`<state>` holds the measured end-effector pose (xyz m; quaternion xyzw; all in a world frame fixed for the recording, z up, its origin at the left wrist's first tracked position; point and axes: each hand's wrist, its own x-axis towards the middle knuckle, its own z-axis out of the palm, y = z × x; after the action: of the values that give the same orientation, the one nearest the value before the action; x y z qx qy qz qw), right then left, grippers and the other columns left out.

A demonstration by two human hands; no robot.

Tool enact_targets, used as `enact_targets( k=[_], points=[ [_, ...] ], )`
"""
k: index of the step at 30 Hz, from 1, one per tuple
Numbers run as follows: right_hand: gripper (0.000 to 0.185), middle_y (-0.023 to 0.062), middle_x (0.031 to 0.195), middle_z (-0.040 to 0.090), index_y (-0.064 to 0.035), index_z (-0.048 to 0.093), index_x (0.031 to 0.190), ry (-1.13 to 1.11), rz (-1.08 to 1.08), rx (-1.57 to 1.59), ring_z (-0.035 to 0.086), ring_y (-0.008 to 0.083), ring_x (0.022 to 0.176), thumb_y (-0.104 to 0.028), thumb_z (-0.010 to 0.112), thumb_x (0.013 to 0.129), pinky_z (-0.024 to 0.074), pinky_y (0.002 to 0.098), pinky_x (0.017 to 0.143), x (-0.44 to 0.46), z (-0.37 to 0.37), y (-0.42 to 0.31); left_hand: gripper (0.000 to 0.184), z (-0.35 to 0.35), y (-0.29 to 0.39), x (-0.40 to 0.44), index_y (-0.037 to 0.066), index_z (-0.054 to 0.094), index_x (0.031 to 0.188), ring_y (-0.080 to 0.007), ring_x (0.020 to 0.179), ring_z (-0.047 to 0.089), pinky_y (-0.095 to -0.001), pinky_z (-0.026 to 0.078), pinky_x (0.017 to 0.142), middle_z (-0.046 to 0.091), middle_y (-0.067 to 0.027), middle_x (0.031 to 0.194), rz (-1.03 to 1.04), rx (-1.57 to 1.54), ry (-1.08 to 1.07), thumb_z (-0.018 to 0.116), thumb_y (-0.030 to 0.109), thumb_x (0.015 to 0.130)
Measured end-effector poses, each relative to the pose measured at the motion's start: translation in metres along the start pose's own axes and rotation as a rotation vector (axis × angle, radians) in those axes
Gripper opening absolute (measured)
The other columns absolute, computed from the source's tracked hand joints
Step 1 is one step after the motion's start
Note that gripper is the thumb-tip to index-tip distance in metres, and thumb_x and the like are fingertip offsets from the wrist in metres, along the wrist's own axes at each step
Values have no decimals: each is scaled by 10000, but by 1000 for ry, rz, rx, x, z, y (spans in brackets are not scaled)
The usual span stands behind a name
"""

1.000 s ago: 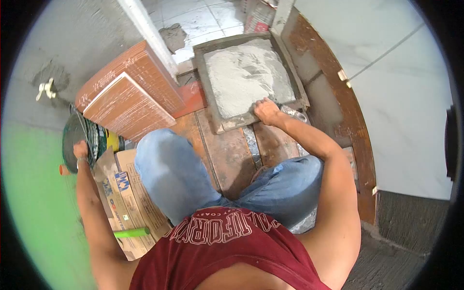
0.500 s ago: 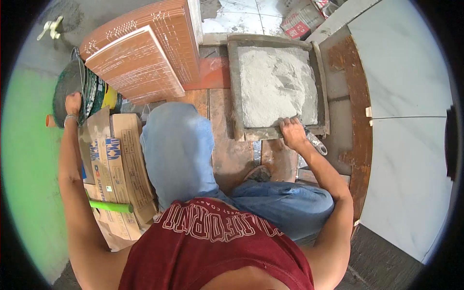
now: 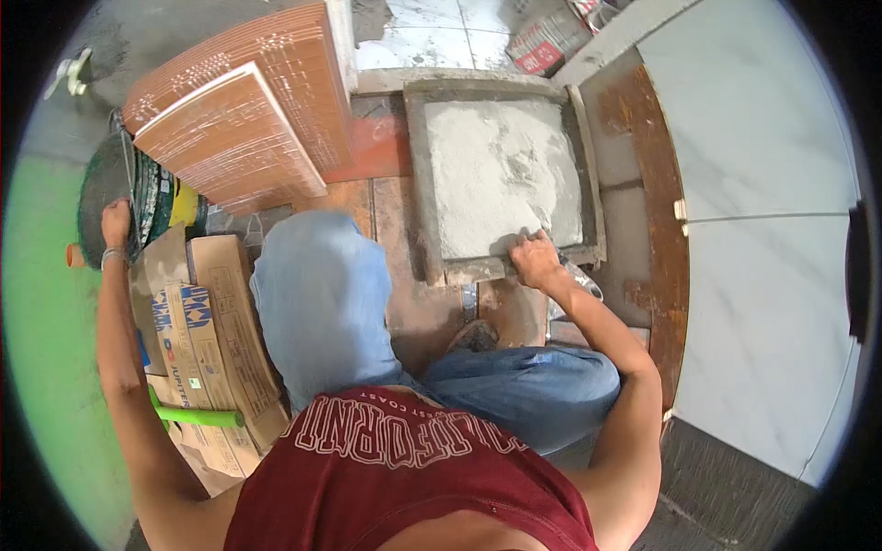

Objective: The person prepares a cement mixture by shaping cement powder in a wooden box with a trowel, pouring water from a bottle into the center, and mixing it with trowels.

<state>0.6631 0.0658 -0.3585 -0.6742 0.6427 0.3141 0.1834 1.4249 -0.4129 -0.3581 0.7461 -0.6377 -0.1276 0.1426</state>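
My left hand (image 3: 116, 223) is closed at the mouth of a dark green bucket (image 3: 152, 197), seemingly on its near rim; the fingertips are hidden. A wire handle arches across the bucket. In my right hand (image 3: 535, 259) is a trowel (image 3: 581, 278), its worn handle sticking out behind the fingers. Its blade is mostly hidden at the powder's near edge. Pale grey-white powder (image 3: 482, 179) fills most of a shallow wooden-framed tray (image 3: 424, 197), with darker hollows toward the right side.
Brown-backed tiles (image 3: 234, 138) lean behind the bucket. Cardboard boxes (image 3: 239, 312) and a green bar (image 3: 197, 417) lie left of my knee. A printed sack (image 3: 549, 41) sits beyond the tray. Large white tiles (image 3: 772, 303) stand at the right, beside a brown wooden board (image 3: 657, 230).
The whole view has shifted slightly left and down. My right hand has moved a little with the trowel, and the powder near it looks disturbed. My left hand stays at the bucket.
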Motion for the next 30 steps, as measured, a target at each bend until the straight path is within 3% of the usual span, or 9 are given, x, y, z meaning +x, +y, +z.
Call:
enact_targets(
  k=[2,3,8,10,13,15,18,21,30],
  points=[
    [227,174,1039,690,-64,685,1011,-58,2,90,658,301,1059,-190,683,822,395,514,1053,15,-19,2,453,7,-6,9,8,706,1079,-450,1092,625,-454,470,936,676,-278,1091,-19,107,101,504,344,851],
    [147,174,952,699,-69,697,875,107,-120,159,684,327,963,-128,564,887,388,571,1064,26,-24,8,453,0,13,-2,-2,699,1080,-459,1095,618,-458,470,934,667,-285,1098,-57,97,127,502,337,853],
    [156,165,718,682,-69,686,662,635,-390,137,682,366,718,-95,578,771,399,608,1057,119,-80,-61,421,-4,29,-16,-14,709,1056,-458,1078,630,-475,474,926,664,-310,1075,-5,129,150,526,310,860],
    [204,148,1025,712,-45,724,904,184,-351,-226,685,299,981,-165,580,824,392,593,1043,124,-116,-102,399,0,28,-16,1,720,1050,-452,1041,651,-481,481,909,671,-315,1033,35,71,153,535,299,860],
    [288,176,1175,694,-55,741,1054,257,-551,-421,650,298,1142,-218,569,891,157,623,1177,164,-90,-112,375,-11,60,-40,-13,719,1009,-465,974,669,-485,500,847,678,-311,978,43,76,223,551,288,861],
    [318,198,1214,679,-58,736,1109,99,-546,-258,627,301,1196,-241,562,916,61,603,1207,171,-96,-113,364,-11,57,-35,0,736,1007,-470,946,671,-480,504,847,683,-310,970,72,155,216,549,268,846],
    [300,199,1179,690,-41,739,1059,66,-484,-185,652,306,1144,-232,560,911,107,587,1210,158,-116,-101,379,-9,47,-30,22,758,1001,-471,985,660,-479,496,880,687,-316,968,23,58,226,559,287,816],
    [320,135,1207,691,-74,691,1176,55,-445,-276,640,285,1170,-217,522,945,140,576,1208,158,-116,-96,395,-15,59,-42,21,755,1016,-442,979,676,-463,497,886,708,-286,959,-45,23,189,567,291,799],
    [225,264,1015,688,17,720,907,208,-465,-117,706,370,960,-120,547,863,132,548,1224,170,-102,-77,399,-19,43,-43,25,750,1037,-387,964,697,-423,504,871,715,-275,970,-8,-26,75,541,260,790]
  ],
)
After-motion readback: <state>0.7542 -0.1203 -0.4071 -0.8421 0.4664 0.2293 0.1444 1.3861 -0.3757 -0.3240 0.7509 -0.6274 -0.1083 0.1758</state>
